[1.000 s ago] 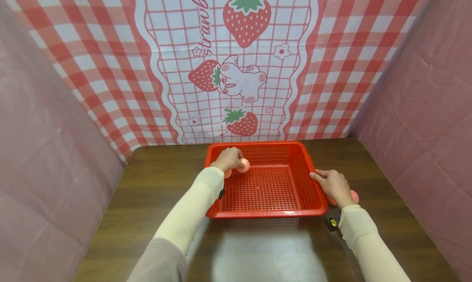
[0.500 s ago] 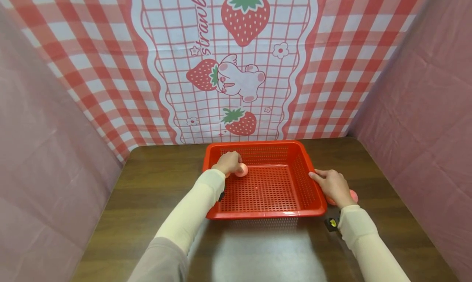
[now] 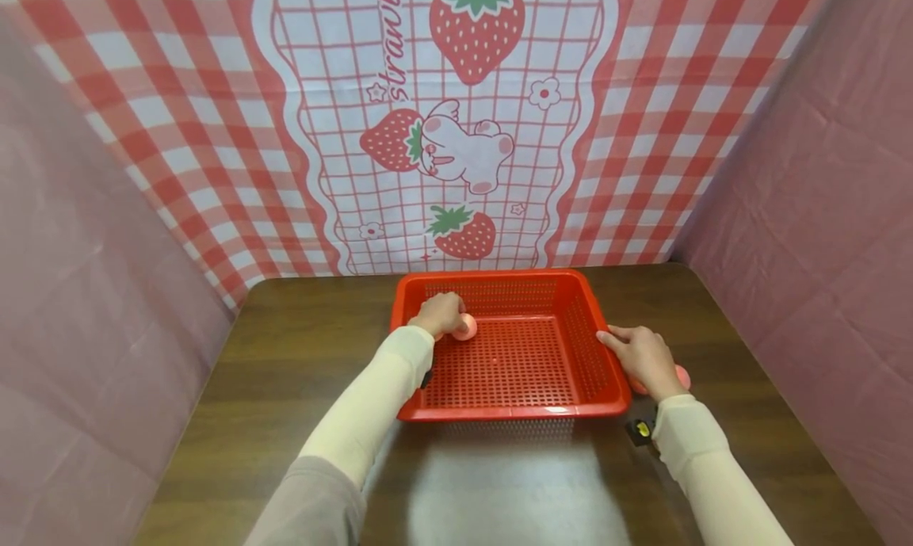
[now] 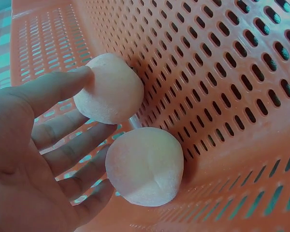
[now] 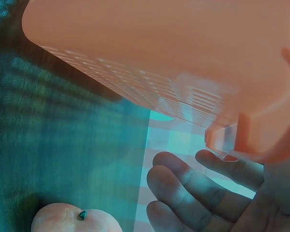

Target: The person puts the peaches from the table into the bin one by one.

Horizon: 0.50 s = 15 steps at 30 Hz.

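Note:
My left hand (image 3: 441, 315) reaches into the left part of a red plastic basket (image 3: 513, 413). Thumb and fingertips hold a pale pink peach (image 4: 111, 89), low inside by the perforated wall. A second peach (image 4: 145, 166) lies beside it, close to the ring and little fingers; in the head view the hand covers it. At the basket's right rim, my right hand (image 3: 644, 360) grips the edge, index finger under the lip and the other fingers loosely bent below. Another peach (image 5: 77, 220), with a small green stem spot, rests on the table outside, partly hidden by the right wrist.
The basket stands on a dark brown wooden table (image 3: 285, 356). Behind rises a red-and-white checked strawberry cloth (image 3: 456, 134); pink cloth walls (image 3: 799, 253) flank both sides. A small black device (image 3: 639, 431) sits at the right wrist.
The left hand and its peach have moved slightly down and left inside the basket. The second peach, visible earlier under that hand, is now covered. The right hand stays at the rim.

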Tool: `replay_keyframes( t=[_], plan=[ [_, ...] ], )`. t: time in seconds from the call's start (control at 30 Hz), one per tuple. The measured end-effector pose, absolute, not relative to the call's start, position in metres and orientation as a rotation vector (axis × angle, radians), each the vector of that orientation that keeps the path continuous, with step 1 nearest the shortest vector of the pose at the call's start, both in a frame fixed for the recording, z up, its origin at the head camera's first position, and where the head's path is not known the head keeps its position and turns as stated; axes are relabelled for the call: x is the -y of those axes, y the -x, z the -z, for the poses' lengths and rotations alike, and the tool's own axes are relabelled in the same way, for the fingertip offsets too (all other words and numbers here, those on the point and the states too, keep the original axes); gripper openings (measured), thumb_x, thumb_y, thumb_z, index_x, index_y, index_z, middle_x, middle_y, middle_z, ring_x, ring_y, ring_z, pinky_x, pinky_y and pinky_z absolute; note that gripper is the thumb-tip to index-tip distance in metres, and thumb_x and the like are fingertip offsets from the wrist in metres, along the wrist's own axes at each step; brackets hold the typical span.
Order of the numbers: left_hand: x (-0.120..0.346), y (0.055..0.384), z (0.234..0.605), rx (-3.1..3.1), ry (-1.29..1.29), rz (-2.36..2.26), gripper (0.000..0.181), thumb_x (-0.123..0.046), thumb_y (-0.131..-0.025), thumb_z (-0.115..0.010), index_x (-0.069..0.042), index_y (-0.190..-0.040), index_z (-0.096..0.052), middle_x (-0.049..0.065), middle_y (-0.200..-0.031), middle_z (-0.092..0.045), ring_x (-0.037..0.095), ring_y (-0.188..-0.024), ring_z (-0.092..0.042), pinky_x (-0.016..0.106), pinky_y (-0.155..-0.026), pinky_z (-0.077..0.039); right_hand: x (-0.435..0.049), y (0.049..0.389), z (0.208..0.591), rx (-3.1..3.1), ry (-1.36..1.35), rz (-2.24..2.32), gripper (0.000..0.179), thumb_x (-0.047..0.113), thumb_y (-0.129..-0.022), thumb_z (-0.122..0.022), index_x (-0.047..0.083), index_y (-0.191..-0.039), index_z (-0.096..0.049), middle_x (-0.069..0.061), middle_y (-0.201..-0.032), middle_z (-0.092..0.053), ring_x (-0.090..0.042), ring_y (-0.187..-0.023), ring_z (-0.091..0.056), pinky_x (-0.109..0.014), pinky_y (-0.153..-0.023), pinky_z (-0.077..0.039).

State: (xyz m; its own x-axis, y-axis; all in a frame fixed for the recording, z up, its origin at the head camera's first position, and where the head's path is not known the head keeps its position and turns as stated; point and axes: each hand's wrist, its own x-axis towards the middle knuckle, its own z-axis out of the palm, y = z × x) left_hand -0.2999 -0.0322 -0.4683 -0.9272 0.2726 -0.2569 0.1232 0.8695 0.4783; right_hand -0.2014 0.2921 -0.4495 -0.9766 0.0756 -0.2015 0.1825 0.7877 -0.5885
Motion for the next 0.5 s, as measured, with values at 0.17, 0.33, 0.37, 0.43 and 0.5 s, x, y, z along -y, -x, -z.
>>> replay_keyframes(
  t=[0.17,0.33,0.37,0.43,0.5],
  plan=[
    [0.032,0.301,0.467,-2.740,-0.306,-0.640,0.036,-0.021,-0.088,-0.072,-0.010,-0.122,-0.065,0.009,-0.124,-0.066,0.028,-0.109,-0.062,0.042,-0.092,-0.051,-0.292,0.200,0.450,-2.819,-0.200,0.931,0.064,0.044,-0.096,-0.057,-0.004,-0.137,-0.050,-0.019,-0.093,-0.073,-0.016,-0.063,-0.061,-0.028,-0.059,-0.049],
    [0.034,0.301,0.462,-2.749,-0.316,-0.631,0.034,-0.022,-0.089,-0.071,-0.009,-0.120,-0.066,0.008,-0.122,-0.066,0.027,-0.110,-0.061,0.043,-0.095,-0.049,-0.290,0.201,0.450,-2.822,-0.194,0.935,0.064,0.044,-0.096,-0.057,-0.003,-0.138,-0.050,-0.018,-0.091,-0.073,-0.016,-0.063,-0.062,-0.028,-0.058,-0.049],
    [0.034,0.301,0.461,-2.748,-0.322,-0.633,0.034,-0.023,-0.090,-0.070,-0.009,-0.120,-0.066,0.008,-0.122,-0.066,0.027,-0.111,-0.061,0.043,-0.096,-0.049,-0.290,0.201,0.450,-2.823,-0.195,0.933,0.064,0.045,-0.096,-0.057,-0.003,-0.138,-0.050,-0.018,-0.091,-0.073,-0.016,-0.063,-0.062,-0.028,-0.059,-0.049],
    [0.036,0.300,0.458,-2.747,-0.332,-0.633,0.033,-0.023,-0.090,-0.070,-0.009,-0.120,-0.066,0.007,-0.121,-0.066,0.027,-0.113,-0.060,0.044,-0.099,-0.047,-0.290,0.201,0.450,-2.819,-0.199,0.937,0.065,0.045,-0.096,-0.057,-0.002,-0.139,-0.049,-0.019,-0.092,-0.072,-0.017,-0.063,-0.062,-0.028,-0.059,-0.049],
    [0.037,0.300,0.453,-2.748,-0.345,-0.635,0.034,-0.023,-0.091,-0.069,-0.008,-0.121,-0.065,0.008,-0.123,-0.066,0.028,-0.116,-0.059,0.044,-0.102,-0.045,-0.291,0.201,0.449,-2.817,-0.207,0.943,0.066,0.046,-0.096,-0.056,-0.002,-0.140,-0.048,-0.019,-0.093,-0.072,-0.017,-0.063,-0.062,-0.028,-0.059,-0.049]
  ],
)
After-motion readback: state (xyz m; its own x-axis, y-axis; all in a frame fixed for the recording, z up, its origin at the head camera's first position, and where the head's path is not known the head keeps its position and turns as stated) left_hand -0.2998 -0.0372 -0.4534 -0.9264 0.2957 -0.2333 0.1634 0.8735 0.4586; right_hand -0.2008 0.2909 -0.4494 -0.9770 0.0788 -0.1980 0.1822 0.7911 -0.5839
